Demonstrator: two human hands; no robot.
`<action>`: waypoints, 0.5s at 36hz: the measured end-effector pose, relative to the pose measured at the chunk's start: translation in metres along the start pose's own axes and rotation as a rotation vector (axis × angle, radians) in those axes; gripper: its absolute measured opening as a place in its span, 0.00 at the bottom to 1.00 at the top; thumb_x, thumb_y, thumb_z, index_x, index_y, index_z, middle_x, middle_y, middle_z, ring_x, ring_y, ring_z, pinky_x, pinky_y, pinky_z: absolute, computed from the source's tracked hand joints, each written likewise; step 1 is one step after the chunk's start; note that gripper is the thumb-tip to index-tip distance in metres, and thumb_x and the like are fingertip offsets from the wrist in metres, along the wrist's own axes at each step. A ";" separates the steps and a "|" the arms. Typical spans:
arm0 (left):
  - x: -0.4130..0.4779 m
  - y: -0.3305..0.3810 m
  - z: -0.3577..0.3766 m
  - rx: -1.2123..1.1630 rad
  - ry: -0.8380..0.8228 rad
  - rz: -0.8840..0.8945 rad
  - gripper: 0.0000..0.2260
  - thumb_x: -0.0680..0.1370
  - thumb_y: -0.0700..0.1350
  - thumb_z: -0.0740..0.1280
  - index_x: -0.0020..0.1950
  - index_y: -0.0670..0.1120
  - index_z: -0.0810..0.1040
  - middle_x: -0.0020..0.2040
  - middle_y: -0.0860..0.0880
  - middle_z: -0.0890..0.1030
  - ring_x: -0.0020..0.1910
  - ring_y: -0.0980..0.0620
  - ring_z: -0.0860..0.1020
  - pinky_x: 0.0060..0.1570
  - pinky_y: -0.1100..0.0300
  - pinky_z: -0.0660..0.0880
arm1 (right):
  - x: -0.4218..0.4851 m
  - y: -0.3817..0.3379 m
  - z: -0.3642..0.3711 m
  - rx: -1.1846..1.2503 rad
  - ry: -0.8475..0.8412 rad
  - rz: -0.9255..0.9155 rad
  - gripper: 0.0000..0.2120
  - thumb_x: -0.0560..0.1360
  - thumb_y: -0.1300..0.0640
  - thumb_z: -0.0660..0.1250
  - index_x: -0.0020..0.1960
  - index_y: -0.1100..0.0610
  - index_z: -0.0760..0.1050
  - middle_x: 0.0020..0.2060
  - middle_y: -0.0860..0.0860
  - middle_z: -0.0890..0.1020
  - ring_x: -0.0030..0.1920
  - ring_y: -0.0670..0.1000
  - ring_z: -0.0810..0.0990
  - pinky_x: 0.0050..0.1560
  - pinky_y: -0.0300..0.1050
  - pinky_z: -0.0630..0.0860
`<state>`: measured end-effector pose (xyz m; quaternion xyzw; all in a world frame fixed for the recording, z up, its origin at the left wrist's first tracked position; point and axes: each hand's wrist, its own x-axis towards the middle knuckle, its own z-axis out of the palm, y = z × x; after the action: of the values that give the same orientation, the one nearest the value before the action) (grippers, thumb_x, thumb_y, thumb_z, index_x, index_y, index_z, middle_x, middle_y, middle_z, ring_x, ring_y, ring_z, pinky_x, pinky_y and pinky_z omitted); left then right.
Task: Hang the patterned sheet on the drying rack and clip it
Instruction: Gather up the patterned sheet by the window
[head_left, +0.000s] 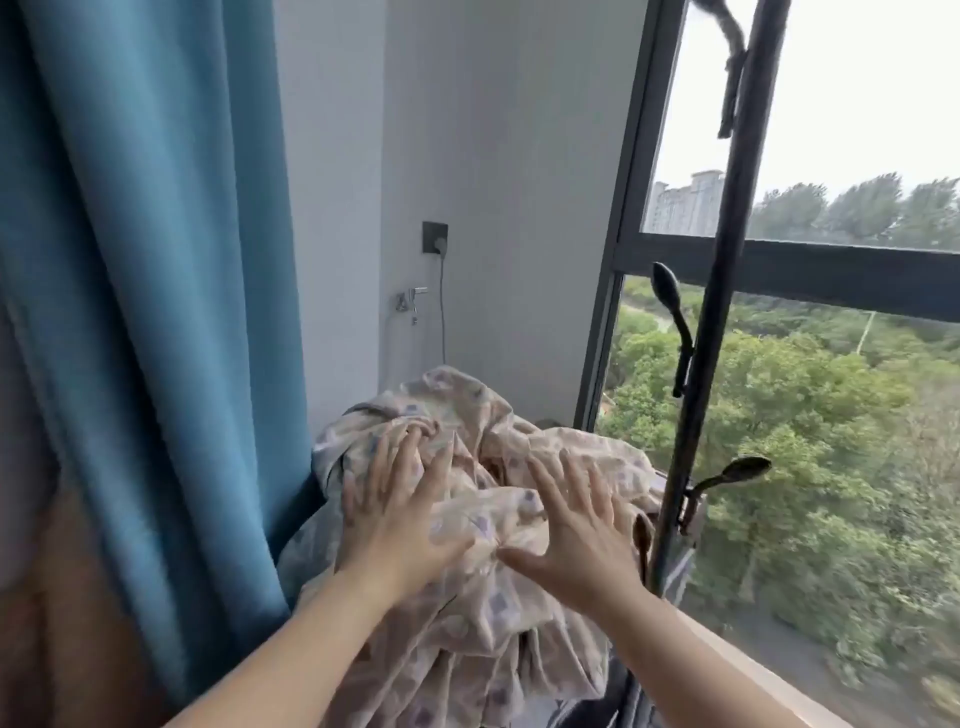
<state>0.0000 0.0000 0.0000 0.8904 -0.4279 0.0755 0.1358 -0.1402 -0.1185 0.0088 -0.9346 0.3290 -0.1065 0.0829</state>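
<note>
The patterned sheet, cream with small purple squares, lies bunched in a heap over something hidden below, near the window corner. My left hand rests flat on the heap's left side with fingers spread. My right hand lies on its right side, fingers straight and spread too. Neither hand curls round the cloth. No clip shows. A black upright pole with curved hook arms stands just right of the sheet; whether it belongs to the drying rack I cannot tell.
A blue curtain hangs at the left. A white wall behind carries a dark socket with a cable and a metal tap. A dark-framed window fills the right, above a wooden sill.
</note>
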 end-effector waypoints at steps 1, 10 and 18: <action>0.003 -0.001 0.003 -0.003 -0.014 -0.011 0.45 0.59 0.75 0.42 0.71 0.62 0.30 0.73 0.52 0.28 0.73 0.45 0.30 0.70 0.43 0.35 | 0.006 0.002 0.002 0.003 -0.019 -0.015 0.45 0.70 0.32 0.60 0.73 0.39 0.32 0.74 0.47 0.32 0.73 0.53 0.29 0.73 0.58 0.36; 0.049 -0.011 0.029 0.057 -0.082 -0.174 0.51 0.62 0.75 0.62 0.73 0.62 0.34 0.73 0.53 0.28 0.73 0.43 0.30 0.69 0.35 0.39 | 0.076 0.026 0.037 0.017 -0.067 -0.020 0.47 0.66 0.29 0.62 0.74 0.38 0.37 0.75 0.48 0.34 0.74 0.55 0.31 0.71 0.63 0.36; 0.082 -0.027 0.052 -0.076 -0.096 -0.303 0.51 0.62 0.70 0.69 0.72 0.65 0.36 0.74 0.53 0.30 0.74 0.41 0.34 0.68 0.33 0.51 | 0.130 0.022 0.057 -0.011 -0.108 -0.014 0.53 0.61 0.29 0.67 0.73 0.37 0.38 0.75 0.48 0.34 0.74 0.60 0.32 0.66 0.73 0.43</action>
<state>0.0733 -0.0609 -0.0336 0.9416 -0.2971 -0.0044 0.1585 -0.0399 -0.2131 -0.0321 -0.9418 0.3179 -0.0547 0.0947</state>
